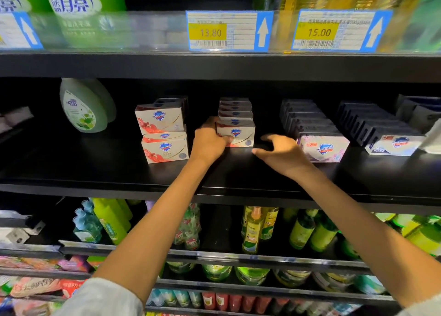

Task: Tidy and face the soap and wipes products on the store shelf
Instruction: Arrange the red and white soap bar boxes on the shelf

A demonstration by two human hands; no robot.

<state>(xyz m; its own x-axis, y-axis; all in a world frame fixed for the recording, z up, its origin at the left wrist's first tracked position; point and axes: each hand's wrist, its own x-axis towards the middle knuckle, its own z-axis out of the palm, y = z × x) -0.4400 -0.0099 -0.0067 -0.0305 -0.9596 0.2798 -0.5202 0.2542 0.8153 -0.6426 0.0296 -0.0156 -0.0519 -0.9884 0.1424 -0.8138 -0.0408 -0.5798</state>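
black shelf (119, 172) boards carry rows of soap boxes. the front red-and-white soap box (238, 134) of the middle row is held at its left end by the left hand (208, 143), its grip closed narrow around the box edge. the right hand (284, 153) is held just right of that box, its grip wide and holding nothing, fingers loosely bent. two stacked red boxes (163, 131) are seen to the left, a lilac soap box (322, 147) to the right.
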